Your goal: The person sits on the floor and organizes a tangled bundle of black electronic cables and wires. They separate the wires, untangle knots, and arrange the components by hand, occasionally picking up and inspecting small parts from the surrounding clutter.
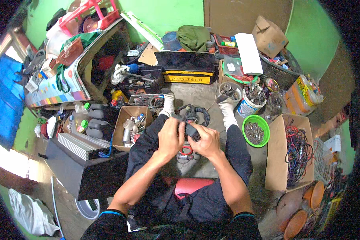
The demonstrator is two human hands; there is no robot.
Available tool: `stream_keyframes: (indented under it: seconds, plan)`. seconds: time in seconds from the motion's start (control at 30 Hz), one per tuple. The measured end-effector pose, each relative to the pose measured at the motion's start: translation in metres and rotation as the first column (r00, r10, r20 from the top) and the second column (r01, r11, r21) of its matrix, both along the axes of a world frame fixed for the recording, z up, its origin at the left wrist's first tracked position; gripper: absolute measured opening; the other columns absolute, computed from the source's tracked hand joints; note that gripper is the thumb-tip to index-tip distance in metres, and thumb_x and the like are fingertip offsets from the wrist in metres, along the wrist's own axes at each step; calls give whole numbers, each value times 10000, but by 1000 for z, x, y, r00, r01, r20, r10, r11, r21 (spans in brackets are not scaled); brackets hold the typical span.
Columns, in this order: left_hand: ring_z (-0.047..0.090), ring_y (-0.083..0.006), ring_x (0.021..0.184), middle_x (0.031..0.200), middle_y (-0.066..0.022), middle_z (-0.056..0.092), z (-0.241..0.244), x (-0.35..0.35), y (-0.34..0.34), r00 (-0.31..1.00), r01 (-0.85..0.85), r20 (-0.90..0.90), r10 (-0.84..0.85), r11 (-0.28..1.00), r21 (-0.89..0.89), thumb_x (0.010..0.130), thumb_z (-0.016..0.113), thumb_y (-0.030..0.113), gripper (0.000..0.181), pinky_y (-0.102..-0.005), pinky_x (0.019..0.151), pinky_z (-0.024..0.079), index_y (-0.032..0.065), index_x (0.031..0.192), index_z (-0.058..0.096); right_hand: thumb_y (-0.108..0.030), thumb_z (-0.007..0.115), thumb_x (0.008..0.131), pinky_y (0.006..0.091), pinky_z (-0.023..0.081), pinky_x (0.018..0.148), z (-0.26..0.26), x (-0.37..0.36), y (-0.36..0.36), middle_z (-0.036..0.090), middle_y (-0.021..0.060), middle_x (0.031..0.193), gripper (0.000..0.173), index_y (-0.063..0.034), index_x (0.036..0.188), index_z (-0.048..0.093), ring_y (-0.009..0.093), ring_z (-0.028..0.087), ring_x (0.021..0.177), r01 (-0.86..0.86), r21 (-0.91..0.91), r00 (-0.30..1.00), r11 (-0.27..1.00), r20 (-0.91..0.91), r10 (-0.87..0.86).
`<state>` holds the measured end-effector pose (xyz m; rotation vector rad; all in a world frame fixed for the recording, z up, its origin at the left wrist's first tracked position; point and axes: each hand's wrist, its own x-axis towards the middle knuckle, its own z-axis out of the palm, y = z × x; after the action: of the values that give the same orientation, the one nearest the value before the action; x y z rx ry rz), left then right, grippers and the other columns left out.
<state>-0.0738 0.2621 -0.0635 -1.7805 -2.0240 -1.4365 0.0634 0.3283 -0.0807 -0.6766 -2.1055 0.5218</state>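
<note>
My right hand grips a small black block-shaped part, perhaps a connector or an electrical housing. Close beside it, my left hand has its fingers curled and slightly blurred; what lies inside them is hidden. Just beyond both hands, a coiled bundle of black cable rests on the floor between my feet. Below the hands lie a loop of red wire and a small silver cylindrical part with thin dark wire around it.
At left stand a cardboard box of parts and a black cabinet bearing a finned metal case. A green bowl of screws, a bucket and a cardboard box of wires are at right. A toolbox stands ahead.
</note>
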Motion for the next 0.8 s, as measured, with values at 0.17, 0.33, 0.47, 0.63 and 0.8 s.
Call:
stream_keyframes:
  seconds: [0.17,0.33,0.47,0.63,0.8]
  plan:
    - [497,-283,867,887,-150,486,-17,3,-2,944,118,307,-118,993,19,881,555,123,165,-363,790,405,-40,871,533,-128,738,560,389,512,659,-14,-1,-2,620,134,844,498,-54,1037,616,311,623,747,17,94,995,995,-96,-8]
    - [562,-165,892,952,-100,598,-5,1,-3,803,175,588,-98,982,-75,816,687,141,257,-277,789,446,-42,983,620,-70,702,530,368,501,675,0,2,-3,558,99,794,506,-51,1027,615,283,583,738,-25,204,996,979,-82,43]
    - [568,-96,727,909,-62,647,-8,-5,1,389,146,921,-14,988,-46,805,685,68,81,-226,661,461,38,815,611,-54,709,590,390,505,763,8,-3,-2,605,107,849,358,-19,937,628,281,609,809,-110,352,960,929,-203,191]
    - [547,-109,633,888,-87,644,-27,-16,1,87,116,996,-9,993,-1,788,636,-13,274,-261,505,499,105,617,458,1,603,664,397,437,930,17,17,5,600,156,1047,381,-3,1045,586,301,582,1011,111,31,799,993,-598,-71]
    - [537,-118,588,879,-108,642,-15,-19,7,142,182,989,29,982,-54,791,612,-26,126,-246,437,502,40,700,555,29,620,574,359,323,1059,7,28,31,510,145,1262,672,-23,1234,505,302,464,1210,-231,-121,971,965,-83,222]
